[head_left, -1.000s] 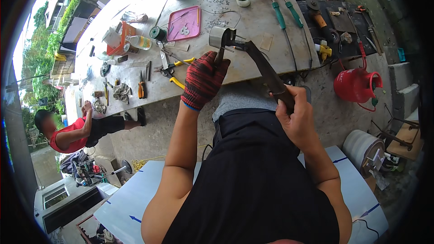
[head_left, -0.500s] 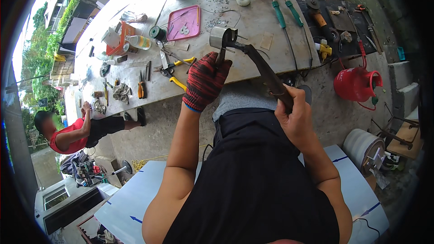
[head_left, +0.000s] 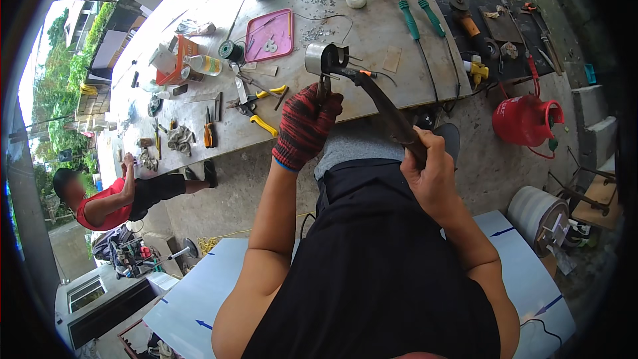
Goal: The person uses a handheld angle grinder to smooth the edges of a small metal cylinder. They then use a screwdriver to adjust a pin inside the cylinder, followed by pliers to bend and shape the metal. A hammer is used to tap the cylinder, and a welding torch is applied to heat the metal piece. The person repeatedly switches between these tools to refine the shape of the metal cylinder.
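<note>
My left hand [head_left: 306, 123], in a red and black striped knit glove, is closed round a short dark stem below a curved silver metal piece [head_left: 316, 58]. I cannot tell whether the stem is part of that piece or a separate tool. Bare, my right hand [head_left: 430, 169] wraps round the dark handle of a hammer [head_left: 385, 110]. The hammer's far end lies at the silver piece, close enough that the two overlap in view. Both are held above the table's near edge. Left of my glove, yellow-handled pliers [head_left: 264, 123] lie on the table.
A pink tray [head_left: 292, 40] with small parts rests on the table [head_left: 219, 96]. Green-handled torches [head_left: 409, 20] lie at the far right. A red gas cylinder [head_left: 522, 119] and an angle grinder [head_left: 465, 20] are to the right. Another person [head_left: 106, 203] stands at the left.
The silver piece has turned slightly and shifted a little left. The hammer's far end has moved slightly lower and right. Both hands keep their grips.
</note>
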